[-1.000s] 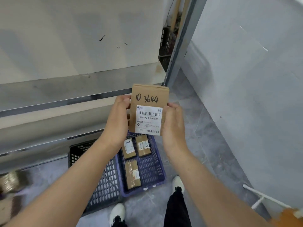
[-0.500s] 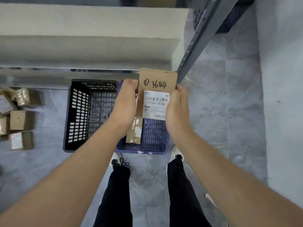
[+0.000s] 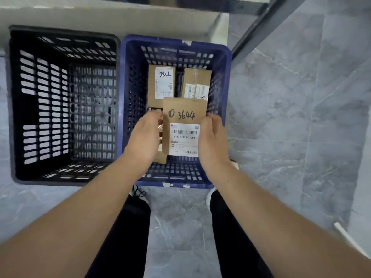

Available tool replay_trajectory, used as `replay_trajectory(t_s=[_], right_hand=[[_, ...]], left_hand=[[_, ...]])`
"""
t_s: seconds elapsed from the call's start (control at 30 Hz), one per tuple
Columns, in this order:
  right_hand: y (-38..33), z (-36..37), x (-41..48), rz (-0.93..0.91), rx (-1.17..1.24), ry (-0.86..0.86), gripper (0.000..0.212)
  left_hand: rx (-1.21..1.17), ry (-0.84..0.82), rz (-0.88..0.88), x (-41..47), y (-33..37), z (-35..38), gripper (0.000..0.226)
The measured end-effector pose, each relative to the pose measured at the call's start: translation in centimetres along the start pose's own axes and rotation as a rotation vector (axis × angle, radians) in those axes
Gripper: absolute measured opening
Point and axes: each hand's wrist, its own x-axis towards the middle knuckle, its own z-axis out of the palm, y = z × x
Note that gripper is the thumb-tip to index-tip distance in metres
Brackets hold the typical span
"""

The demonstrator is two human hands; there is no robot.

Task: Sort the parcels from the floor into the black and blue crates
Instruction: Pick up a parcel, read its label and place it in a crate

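A flat brown parcel [image 3: 183,117] marked "3644" with a white barcode label hangs over the blue crate [image 3: 128,93]. My left hand [image 3: 145,137] grips its left edge and my right hand [image 3: 212,141] grips its right edge. Two brown parcels lie at the far end of the blue crate, one marked "98LL" [image 3: 161,84] and another [image 3: 197,83] beside it. A third parcel [image 3: 160,157] shows partly beneath my left hand. The black crate [image 3: 62,105] stands to the left, touching the blue one, with nothing visible inside.
A low shelf board [image 3: 104,19] runs along the far side of both crates. A dark metal post [image 3: 255,27] slants at upper right. Grey tiled floor [image 3: 291,117] spreads right of the crates, and my legs and shoes stand just before the blue crate.
My view has tilted down over the crates. Both hands have lowered the parcel from chest height into the mouth of the blue crate, still gripping its edges.
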Motion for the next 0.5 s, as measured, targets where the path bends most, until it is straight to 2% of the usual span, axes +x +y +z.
replay_trajectory(t_s=[0.23,0.37,0.47,0.5], right_hand=[[8.7,2.9,6.6,0.121,-0.105,-0.012,0.035],[12.0,3.3,9.7,0.214,-0.116,-0.044,0.026],[13.5,3.9,11.4,0.257,-0.117,-0.051,0.01],[14.2,4.1,12.1,0.282,-0.099,-0.051,0.013]], left_hand=[[0.036,-0.045,-0.143,7.7,-7.6,2.3,0.039],[0.053,-0.068,-0.166,11.5,-11.0,3.8,0.046],[0.053,-0.053,-0.143,13.9,-12.8,5.1,0.046],[0.057,-0.051,-0.141,14.5,-13.4,5.6,0.045]])
